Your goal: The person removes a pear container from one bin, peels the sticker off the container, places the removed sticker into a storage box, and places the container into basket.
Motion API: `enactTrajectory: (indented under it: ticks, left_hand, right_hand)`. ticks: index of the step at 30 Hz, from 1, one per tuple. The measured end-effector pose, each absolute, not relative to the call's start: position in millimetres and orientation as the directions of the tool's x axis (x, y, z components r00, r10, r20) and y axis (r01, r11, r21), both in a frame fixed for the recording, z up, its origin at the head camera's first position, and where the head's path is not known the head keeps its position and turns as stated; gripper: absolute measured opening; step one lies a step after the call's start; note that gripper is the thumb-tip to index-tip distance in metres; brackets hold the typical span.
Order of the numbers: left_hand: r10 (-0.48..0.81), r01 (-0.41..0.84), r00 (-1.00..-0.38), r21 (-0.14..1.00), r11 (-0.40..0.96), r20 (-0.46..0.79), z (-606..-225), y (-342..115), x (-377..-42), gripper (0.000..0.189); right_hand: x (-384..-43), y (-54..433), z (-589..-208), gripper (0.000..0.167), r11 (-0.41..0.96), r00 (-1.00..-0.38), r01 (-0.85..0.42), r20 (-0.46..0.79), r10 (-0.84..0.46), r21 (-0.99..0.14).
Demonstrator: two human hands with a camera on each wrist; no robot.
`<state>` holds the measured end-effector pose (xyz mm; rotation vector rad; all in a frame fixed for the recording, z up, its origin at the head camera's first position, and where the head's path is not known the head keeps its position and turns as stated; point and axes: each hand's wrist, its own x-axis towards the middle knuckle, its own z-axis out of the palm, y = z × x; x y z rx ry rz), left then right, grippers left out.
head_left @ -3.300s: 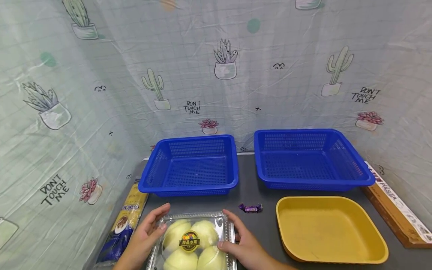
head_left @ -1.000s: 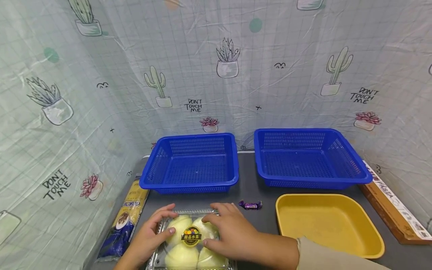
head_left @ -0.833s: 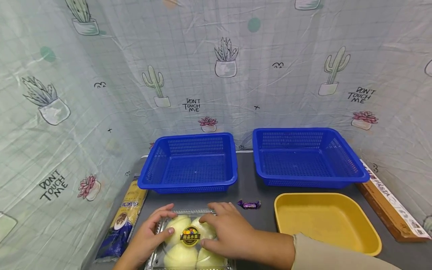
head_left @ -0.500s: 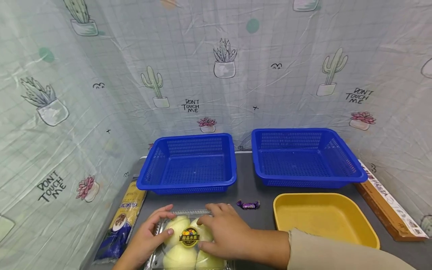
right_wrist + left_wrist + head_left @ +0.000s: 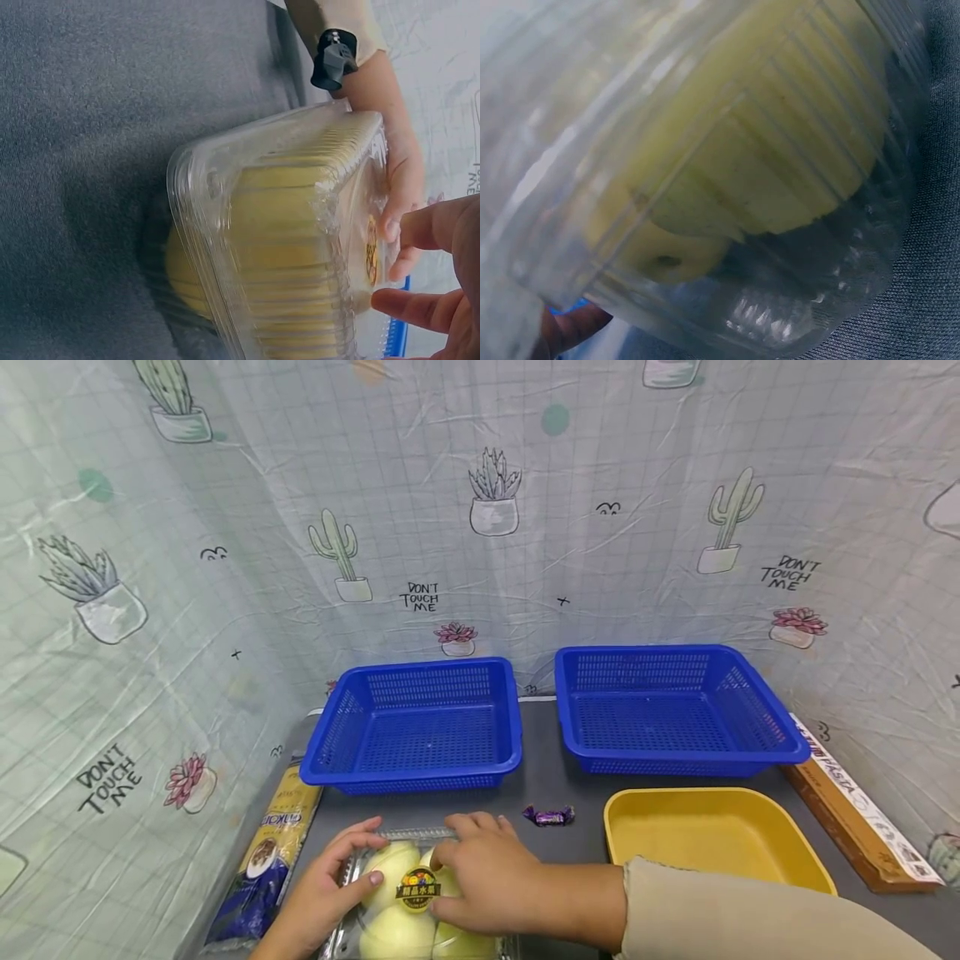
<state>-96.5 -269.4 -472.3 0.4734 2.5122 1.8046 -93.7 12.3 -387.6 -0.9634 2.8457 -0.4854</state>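
A clear plastic fruit box (image 5: 416, 833) sits on the dark table at the near edge of the head view. Several pale yellow-green fruits (image 5: 397, 932) show through it, with a round black and gold label (image 5: 417, 888) on the lid. My left hand (image 5: 321, 887) rests at the box's left side, thumb on the lid and fingers toward the far left corner. Spread over the right half of the lid is my right hand (image 5: 486, 872); its fingers (image 5: 412, 307) touch the top near the label. Ribbed walls and the rim (image 5: 196, 202) show in the right wrist view.
Two blue baskets (image 5: 408, 777) (image 5: 682, 758) stand at the back. A yellow tray (image 5: 712, 806) is at right, partly behind the right sleeve. A purple wrapped candy (image 5: 549, 816) lies between. A pasta bag (image 5: 264, 852) lies left, a long pasta box (image 5: 862, 814) far right.
Since the oldest frame, the right hand has gone from the box's right edge onto the top of its lid. The left hand has shifted slightly onto the lid. Both stay nearly still in the last second.
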Motion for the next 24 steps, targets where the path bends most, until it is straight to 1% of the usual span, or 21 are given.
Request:
enactTrajectory:
  ticks: [5,12,14,17,24]
  left_hand:
    - [0.246,0.214,-0.959,0.932,0.293,0.143,-471,-269,-96,0.028]
    - [0.243,0.198,-0.962,0.934,0.297,0.127,-471,-269,-96,0.028]
    - [0.242,0.197,-0.962,0.935,0.295,0.126,-472,-269,-96,0.028]
    - [0.245,0.189,-0.962,0.939,0.287,0.119,-473,-269,-96,0.028]
    - [0.245,0.154,-0.966,0.943,0.294,0.081,-470,-269,-96,0.029]
  right_hand:
    - [-94,9,-390,0.03,0.747,-0.809,-0.546,0.008,-0.588,-0.379]
    - [-98,1,-396,0.013,0.729,-0.857,-0.462,0.044,-0.513,-0.506]
    - [-100,-1,-396,0.013,0.722,-0.864,-0.453,0.058,-0.5,-0.524]
    - [-102,-5,-397,0.019,0.711,-0.864,-0.455,0.072,-0.499,-0.536]
    - [-105,-10,-398,0.022,0.703,-0.847,-0.498,0.11,-0.521,-0.508]
